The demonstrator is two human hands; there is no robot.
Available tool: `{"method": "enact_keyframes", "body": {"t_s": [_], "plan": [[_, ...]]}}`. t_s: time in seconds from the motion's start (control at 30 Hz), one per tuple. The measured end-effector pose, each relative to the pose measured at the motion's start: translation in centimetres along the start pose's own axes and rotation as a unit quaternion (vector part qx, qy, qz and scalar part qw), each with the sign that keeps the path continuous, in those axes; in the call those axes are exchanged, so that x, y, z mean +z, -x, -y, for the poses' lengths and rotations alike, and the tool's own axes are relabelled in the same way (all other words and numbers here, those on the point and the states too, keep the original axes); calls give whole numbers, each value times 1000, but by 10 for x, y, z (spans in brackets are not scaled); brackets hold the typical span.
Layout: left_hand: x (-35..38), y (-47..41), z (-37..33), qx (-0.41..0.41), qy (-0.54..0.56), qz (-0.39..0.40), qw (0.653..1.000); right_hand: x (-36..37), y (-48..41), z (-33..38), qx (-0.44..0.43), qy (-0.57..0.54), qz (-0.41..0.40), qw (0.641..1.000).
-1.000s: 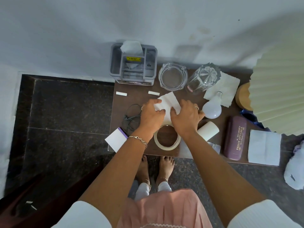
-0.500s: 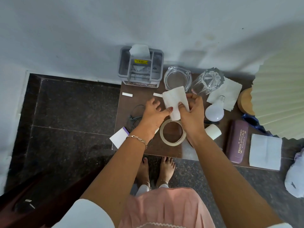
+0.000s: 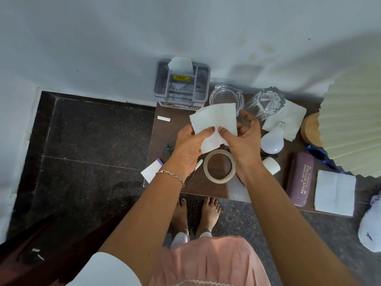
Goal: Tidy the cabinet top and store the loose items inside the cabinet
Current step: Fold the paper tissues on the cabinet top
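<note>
Tissue [image 3: 214,122], white and creased, is held up at the middle of the frame, above the brown cabinet top [image 3: 165,133] and not touching it. The left hand [image 3: 188,145], with a bracelet at its wrist, pinches the sheet's lower left edge under the thumb. The right hand [image 3: 244,145] pinches the lower right edge, thumb on the near face and the other fingers loosely curled behind. The two thumb tips lie just beside each other on the paper.

Just below the hands a tape ring [image 3: 219,180] lies flat on the top. To the right of the right hand lies a white bulb [image 3: 272,141], its cap resting on an unfolded napkin [image 3: 288,120]. A cut-glass tumbler [image 3: 266,102] lies tilted at that napkin's upper left corner, and a glass ashtray [image 3: 226,93] stands to its left, partly hidden by the held sheet. At centre top a grey organiser [image 3: 181,83] stands against the wall with paper in it. A small white stick [image 3: 164,118] lies at the top's left edge.

At the right of the frame lie a purple spectacle case [image 3: 301,178] and, beside it, a folded white cloth [image 3: 335,193], below a pleated lampshade [image 3: 354,124]. A white card [image 3: 151,170] overhangs the top's lower left corner
</note>
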State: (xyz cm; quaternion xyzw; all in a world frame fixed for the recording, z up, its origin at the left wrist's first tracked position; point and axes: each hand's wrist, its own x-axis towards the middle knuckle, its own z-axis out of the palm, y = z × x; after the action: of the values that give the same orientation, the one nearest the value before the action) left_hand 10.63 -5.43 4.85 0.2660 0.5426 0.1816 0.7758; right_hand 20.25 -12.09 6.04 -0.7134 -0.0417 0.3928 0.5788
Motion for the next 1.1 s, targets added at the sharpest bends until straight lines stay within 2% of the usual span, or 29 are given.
{"method": "enact_keyframes", "body": {"t_s": [0.23,0.5,0.67,0.77,0.87,0.97,1.1], "plan": [[1,0,-5,-9,25,-3,1000,10,9,-3,-69,95,42,992],[-7,0,-5,-31,33,-23,999,19,17,-5,-98,133,71,984],[-12,2,-5,-12,-7,-19,1000,17,16,-6,-123,154,7,980],[-12,4,-7,-1,-9,-5,1000,15,12,-4,-87,148,14,985],[-11,5,-6,26,-24,11,999,17,13,-3,-13,74,53,996],[-10,8,-8,41,-36,10,998,18,15,-3,24,9,71,997],[-4,11,-15,-11,-46,-7,999,20,18,-3,47,-26,85,995]]}}
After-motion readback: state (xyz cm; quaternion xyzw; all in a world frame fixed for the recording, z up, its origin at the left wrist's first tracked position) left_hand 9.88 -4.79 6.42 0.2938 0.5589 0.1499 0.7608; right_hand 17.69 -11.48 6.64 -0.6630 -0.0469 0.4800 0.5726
